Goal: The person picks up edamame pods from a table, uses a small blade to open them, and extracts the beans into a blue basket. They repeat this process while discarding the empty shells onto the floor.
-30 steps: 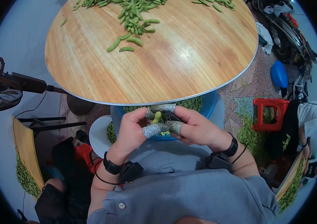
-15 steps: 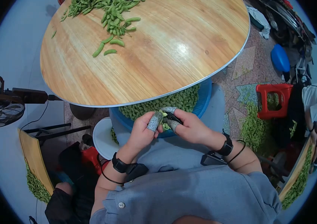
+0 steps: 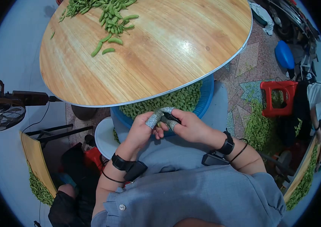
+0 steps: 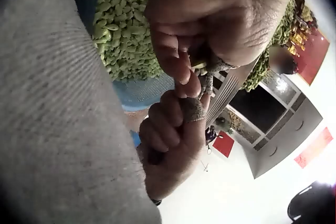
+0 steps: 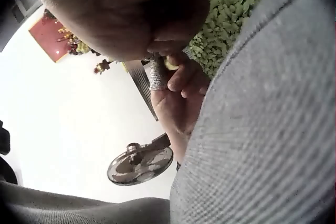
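Note:
Over the blue basin (image 3: 208,92) of shelled green beans (image 3: 179,99), the two hands meet, tape wrapped round thumbs and forefingers. The left hand (image 3: 139,130) (image 4: 220,14) pinches a green pod (image 4: 199,65) (image 5: 171,64), mostly hidden by the fingers. A small black tool (image 3: 173,116) is gripped in the right hand (image 3: 195,128) (image 5: 126,14); its shape is mostly hidden. Fingertips of both hands touch or nearly touch.
A round wooden table (image 3: 149,60) with green pods (image 3: 113,17) overhangs the basin. A white bucket (image 3: 105,142) stands left, a fan (image 3: 3,109) farther left. Right are a red stool (image 3: 278,99) and pods on the floor (image 3: 257,130). Another person's arm (image 3: 315,121) shows far right.
The head view has turned, so the table sits farther left and more of the basin shows. Both hands have stayed together; the pod that stuck up between them is now mostly covered.

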Motion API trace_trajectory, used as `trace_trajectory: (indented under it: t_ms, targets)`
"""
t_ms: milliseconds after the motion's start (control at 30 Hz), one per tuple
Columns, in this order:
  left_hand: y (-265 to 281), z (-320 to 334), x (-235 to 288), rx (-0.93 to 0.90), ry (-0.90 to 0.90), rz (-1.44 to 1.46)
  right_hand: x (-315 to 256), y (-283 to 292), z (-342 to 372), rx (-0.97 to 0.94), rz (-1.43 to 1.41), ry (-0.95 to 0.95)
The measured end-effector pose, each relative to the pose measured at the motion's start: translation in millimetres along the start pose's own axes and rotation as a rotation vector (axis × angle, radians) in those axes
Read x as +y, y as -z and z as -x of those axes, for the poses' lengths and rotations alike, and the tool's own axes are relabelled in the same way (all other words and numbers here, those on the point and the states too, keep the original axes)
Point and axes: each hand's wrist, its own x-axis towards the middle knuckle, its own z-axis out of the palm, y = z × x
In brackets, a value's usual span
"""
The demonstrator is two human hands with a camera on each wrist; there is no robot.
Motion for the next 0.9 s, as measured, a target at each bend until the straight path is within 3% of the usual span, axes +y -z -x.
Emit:
trace_trajectory:
  t_ms: [67, 167, 233, 300, 367, 400, 500, 567, 600, 700, 767, 900]
  targets:
    - [2, -2, -5, -0.053, 0.034, 0.245, 2, 0, -2, 0.015, 0.0, 0.03]
    - [4, -1, -8, -0.059, 0.066, 0.328, -5, 6, -5, -0.03, -0.18, -0.084]
    - [7, -2, -13, -0.039, 0.052, 0.276, 4, 15, -12, -0.061, -0.484, -0.515]
    - [8, -2, -14, -0.015, 0.041, 0.226, 17, 13, -19, -0.01, -0.487, -0.516]
    - [5, -2, -11, -0.044, -0.035, -0.045, 23, 7, -25, 0.055, 0.018, -0.155]
    - [3, -1, -11, -0.057, -0.03, -0.045, 25, 3, -30, 0.139, 0.157, 0.005]
    - [-4, 1, -9, -0.101, -0.075, -0.14, 9, 3, -32, 0.167, 0.056, -0.132]
    - [-7, 2, -2, 0.018, -0.065, -0.172, 13, -5, -35, 0.211, -0.164, -0.087]
    - [-6, 2, -4, -0.007, -0.054, -0.175, 0, -5, -31, 0.197, -0.269, -0.125]
    - [-2, 3, -2, -0.016, -0.142, -0.263, 2, -6, -38, 0.248, -0.247, -0.107]
    - [1, 2, 2, 0.052, -0.121, 0.031, 2, -3, -32, 0.204, -0.312, -0.193]
    - [4, 0, -1, 0.116, -0.081, 0.005, 5, -6, -33, 0.229, -0.338, -0.108]
